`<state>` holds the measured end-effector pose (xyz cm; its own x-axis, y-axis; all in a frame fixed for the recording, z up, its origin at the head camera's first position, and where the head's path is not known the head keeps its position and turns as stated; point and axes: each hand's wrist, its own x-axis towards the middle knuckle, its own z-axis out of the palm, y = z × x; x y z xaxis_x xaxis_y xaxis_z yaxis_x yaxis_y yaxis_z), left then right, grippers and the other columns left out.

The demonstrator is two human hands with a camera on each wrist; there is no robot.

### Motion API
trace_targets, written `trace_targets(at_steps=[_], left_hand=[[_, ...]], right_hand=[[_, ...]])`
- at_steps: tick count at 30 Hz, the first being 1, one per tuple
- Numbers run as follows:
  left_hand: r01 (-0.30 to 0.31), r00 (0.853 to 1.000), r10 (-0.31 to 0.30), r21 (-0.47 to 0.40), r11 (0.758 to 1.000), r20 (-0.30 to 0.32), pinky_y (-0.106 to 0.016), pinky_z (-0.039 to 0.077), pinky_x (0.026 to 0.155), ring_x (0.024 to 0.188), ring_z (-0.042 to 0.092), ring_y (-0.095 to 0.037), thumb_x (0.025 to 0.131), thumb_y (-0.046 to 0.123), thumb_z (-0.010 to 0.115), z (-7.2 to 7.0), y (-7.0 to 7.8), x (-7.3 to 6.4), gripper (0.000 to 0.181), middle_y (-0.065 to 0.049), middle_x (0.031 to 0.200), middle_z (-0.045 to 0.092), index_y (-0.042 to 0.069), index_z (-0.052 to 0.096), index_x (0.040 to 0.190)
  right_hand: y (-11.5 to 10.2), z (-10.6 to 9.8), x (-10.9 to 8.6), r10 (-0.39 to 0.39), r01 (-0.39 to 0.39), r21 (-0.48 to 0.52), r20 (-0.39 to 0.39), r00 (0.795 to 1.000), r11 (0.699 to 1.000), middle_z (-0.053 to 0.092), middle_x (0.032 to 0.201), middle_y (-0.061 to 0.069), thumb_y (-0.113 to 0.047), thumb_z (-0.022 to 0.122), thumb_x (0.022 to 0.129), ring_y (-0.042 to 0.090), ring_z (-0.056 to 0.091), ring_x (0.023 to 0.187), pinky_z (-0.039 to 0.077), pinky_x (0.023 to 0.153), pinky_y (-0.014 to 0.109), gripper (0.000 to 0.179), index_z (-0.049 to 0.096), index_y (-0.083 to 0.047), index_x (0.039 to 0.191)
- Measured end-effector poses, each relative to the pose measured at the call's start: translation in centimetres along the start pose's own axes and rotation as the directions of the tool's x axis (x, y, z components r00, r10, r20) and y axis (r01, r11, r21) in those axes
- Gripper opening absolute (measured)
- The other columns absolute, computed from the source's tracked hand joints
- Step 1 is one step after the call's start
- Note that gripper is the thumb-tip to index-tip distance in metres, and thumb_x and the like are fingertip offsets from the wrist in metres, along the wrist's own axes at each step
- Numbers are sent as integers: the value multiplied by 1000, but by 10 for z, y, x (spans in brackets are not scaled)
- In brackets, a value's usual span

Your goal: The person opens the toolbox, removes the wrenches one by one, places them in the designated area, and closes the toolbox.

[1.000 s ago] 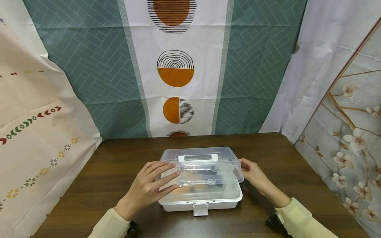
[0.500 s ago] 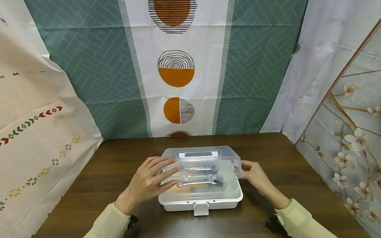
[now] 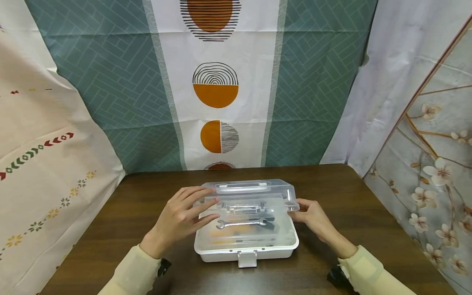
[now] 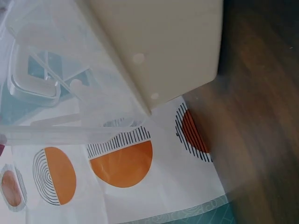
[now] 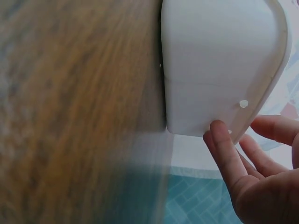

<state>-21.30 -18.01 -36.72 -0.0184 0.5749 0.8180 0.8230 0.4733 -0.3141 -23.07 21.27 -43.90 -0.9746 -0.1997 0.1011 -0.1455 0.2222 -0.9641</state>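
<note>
A white plastic toolbox (image 3: pixel 221 257) stands on the table, its clear lid (image 3: pixel 254 189) tilted up partway. Inside, a metal wrench (image 3: pixel 241 223) lies across a translucent tray (image 3: pixel 282 233), with blurred orange and dark shapes under it. My left hand (image 3: pixel 184 215) is at the lid's left side with fingers extended and spread. My right hand (image 3: pixel 311 215) is at the right side near the back, its thumb by the rim. In the right wrist view, my right hand (image 5: pixel 261 172) has a fingertip against the toolbox's side wall (image 5: pixel 210 84). Contact of the left hand with the lid is partly hidden.
The brown wooden table (image 3: pixel 158 188) extends around the toolbox on all sides. A white latch (image 3: pixel 247 259) hangs down at the toolbox's front. A patterned curtain (image 3: pixel 221 135) hangs behind the table, and other cloths hang at both sides.
The lid has swung further up and back, uncovering the wrench and more of the tray. My left hand has risen slightly with it; my right hand has barely moved.
</note>
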Motion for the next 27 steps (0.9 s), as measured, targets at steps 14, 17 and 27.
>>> trace_targets(at_steps=[14, 17, 27], left_hand=[[65, 998, -64, -54, 996, 12, -45, 57, 86, 107, 70, -31, 103, 40, 67, -1, -8, 5, 38, -12, 121, 74, 8, 79, 119], [76, 997, -75, -61, 995, 21, -45, 57, 87, 107, 70, -30, 102, 41, 67, -1, -9, 6, 39, -11, 121, 74, 8, 79, 119], [94, 995, -92, -77, 993, 37, -44, 56, 89, 109, 68, -30, 103, 42, 66, -2, -11, 8, 40, -11, 121, 74, 8, 79, 119]], right_hand=[[-2, 3, 1, 65, -66, 40, 22, 998, 997, 68, 122, 26, -6, 72, 95, 18, 71, 100, 61, 84, 32, 48, 54, 17, 134], [-1, 3, 1, 91, -93, 32, 37, 995, 995, 67, 125, 26, -10, 71, 98, 22, 70, 104, 62, 87, 38, 49, 54, 16, 135], [-2, 1, -1, 106, -108, 6, 102, 989, 994, 63, 130, 26, -13, 69, 100, 27, 66, 112, 59, 93, 43, 51, 52, 17, 138]])
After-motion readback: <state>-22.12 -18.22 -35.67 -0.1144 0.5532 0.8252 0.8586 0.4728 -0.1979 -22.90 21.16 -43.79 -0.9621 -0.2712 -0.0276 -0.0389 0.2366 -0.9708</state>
